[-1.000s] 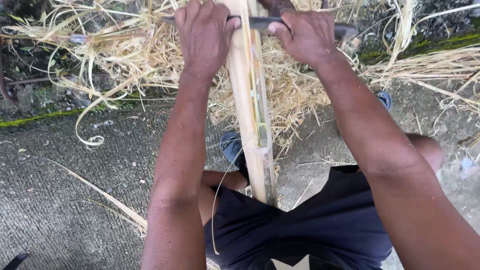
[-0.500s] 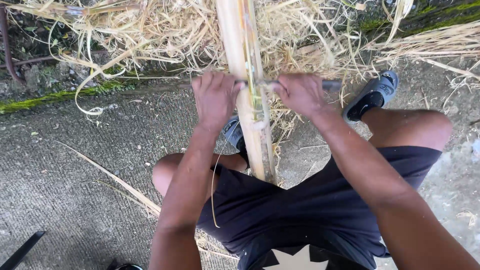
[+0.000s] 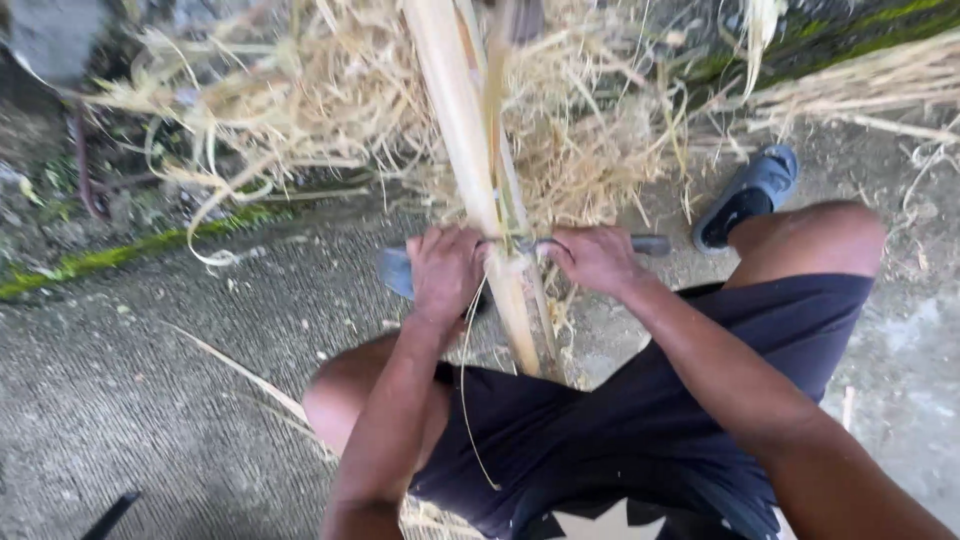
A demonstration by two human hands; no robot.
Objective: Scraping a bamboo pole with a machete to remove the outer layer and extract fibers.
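fingers [image 3: 452,262] gripping blade [image 3: 520,244], across pale stalk [image 3: 470,150]

Outdoors in flat daylight, on a rough grey concrete floor [image 3: 150,400]. Heaped along the far edge, a pile of dry straw-coloured shavings [image 3: 330,100]. Running beside it, a strip of green moss [image 3: 120,255]; beyond, dark stony ground [image 3: 60,170].

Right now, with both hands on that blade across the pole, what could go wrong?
The left hand grips near the bare blade, so a slip could cut the palm. The blade is held crosswise on the pale pole just above bare knees and dark shorts; if it breaks free, it might hit the legs. Loose shavings on the concrete could make footing slippery.
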